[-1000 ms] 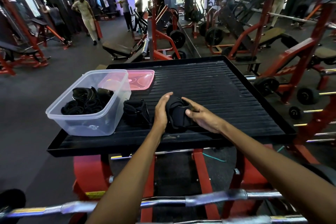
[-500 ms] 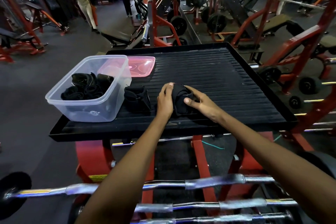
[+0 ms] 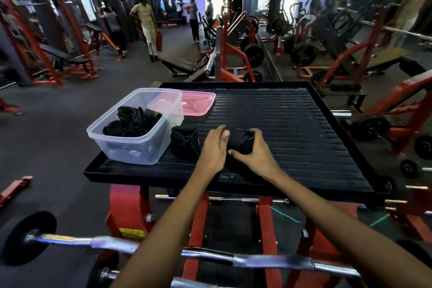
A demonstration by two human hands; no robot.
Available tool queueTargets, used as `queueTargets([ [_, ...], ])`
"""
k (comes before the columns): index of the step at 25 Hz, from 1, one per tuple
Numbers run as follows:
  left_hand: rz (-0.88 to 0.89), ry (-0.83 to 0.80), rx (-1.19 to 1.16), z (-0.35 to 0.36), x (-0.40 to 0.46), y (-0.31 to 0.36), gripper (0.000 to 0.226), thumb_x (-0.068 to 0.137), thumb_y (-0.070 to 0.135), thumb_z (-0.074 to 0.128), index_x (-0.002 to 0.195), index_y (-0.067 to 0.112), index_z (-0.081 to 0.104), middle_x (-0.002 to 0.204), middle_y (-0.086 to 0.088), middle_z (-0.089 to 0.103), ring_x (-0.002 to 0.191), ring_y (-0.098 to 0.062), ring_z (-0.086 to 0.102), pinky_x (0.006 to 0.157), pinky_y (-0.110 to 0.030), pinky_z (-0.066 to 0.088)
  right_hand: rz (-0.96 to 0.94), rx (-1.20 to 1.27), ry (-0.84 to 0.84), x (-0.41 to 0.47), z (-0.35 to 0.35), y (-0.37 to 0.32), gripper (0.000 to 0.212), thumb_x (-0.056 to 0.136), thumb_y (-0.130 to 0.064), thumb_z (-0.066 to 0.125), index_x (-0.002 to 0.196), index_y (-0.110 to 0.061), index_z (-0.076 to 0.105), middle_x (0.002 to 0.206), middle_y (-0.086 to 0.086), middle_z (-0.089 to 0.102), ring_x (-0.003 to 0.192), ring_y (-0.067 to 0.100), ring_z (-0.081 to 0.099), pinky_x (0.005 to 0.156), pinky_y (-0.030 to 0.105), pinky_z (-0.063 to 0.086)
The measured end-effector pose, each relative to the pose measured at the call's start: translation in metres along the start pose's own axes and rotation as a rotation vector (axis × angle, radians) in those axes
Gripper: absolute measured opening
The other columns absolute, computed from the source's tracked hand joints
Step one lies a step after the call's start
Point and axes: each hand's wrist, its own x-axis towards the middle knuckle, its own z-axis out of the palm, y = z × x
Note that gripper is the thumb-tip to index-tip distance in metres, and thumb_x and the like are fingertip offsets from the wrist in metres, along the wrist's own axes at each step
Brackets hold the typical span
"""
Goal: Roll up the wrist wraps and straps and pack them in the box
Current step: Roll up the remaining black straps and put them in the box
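A black wrist wrap (image 3: 240,141) lies rolled between both hands on the ribbed black platform (image 3: 292,128). My left hand (image 3: 214,148) presses its left side with the thumb on top. My right hand (image 3: 256,152) cups its right side, fingers curled over the far end. A second black wrap (image 3: 184,141) sits folded just left of my left hand. The clear plastic box (image 3: 138,145) stands at the platform's left front corner and holds several rolled black straps (image 3: 131,123).
The box's pink lid (image 3: 198,104) lies flat behind the box. Chrome barbells (image 3: 163,249) cross below my forearms in front of the red frame (image 3: 127,208). Gym machines surround the platform, and people stand far back left.
Both hands have closed tighter around the wrap, with the right fingers now curled over its far end. The view has shifted with my head.
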Motion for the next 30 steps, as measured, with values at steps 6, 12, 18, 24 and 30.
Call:
queueTargets([
  [6,-0.131,0.555,0.298,-0.037,-0.015,-0.014,0.061,0.081,0.025,0.067,0.133,0.008,0.041,0.136,-0.016,0.04,0.124,-0.034,0.036,0.105,-0.044,0.031,0.017,0.148,0.076,0.005,0.0,-0.017,0.073,0.067,-0.035,0.083,0.12,-0.014,0.038,0.113,0.003,0.055,0.098,0.015,0.054,0.082,0.022,0.042],
  [12,-0.384,0.362,-0.045,-0.053,-0.008,-0.027,0.088,0.062,0.021,0.085,0.129,0.01,0.03,0.129,-0.015,0.05,0.12,-0.029,0.049,0.102,-0.034,0.039,0.008,0.081,-0.005,0.009,0.013,-0.016,0.077,0.063,-0.038,0.084,0.12,-0.013,0.039,0.12,0.01,0.054,0.108,0.022,0.054,0.093,0.032,0.045],
  [18,-0.353,0.408,-0.052,-0.053,-0.012,-0.011,0.076,0.07,0.039,0.076,0.131,0.017,0.036,0.128,-0.007,0.056,0.117,-0.025,0.055,0.097,-0.034,0.042,-0.046,0.188,0.056,0.015,0.017,-0.034,0.071,0.063,-0.035,0.085,0.121,-0.018,0.048,0.118,0.006,0.057,0.108,0.019,0.054,0.09,0.027,0.045],
  [24,-0.206,0.505,0.091,-0.091,0.004,0.017,0.071,0.074,0.051,0.068,0.133,0.026,0.037,0.128,-0.006,0.058,0.118,-0.03,0.053,0.093,-0.037,0.041,-0.084,0.33,0.213,0.041,0.023,-0.076,0.064,0.067,-0.031,0.083,0.119,-0.018,0.048,0.116,0.004,0.057,0.105,0.016,0.055,0.085,0.02,0.039],
  [30,-0.209,0.626,0.023,-0.178,0.047,-0.005,0.066,0.071,0.056,0.067,0.127,0.03,0.045,0.124,0.002,0.061,0.115,-0.023,0.056,0.092,-0.036,0.043,-0.154,0.365,0.181,0.079,0.068,-0.133,0.072,0.063,-0.029,0.085,0.124,-0.015,0.048,0.118,0.006,0.059,0.107,0.019,0.057,0.092,0.03,0.048],
])
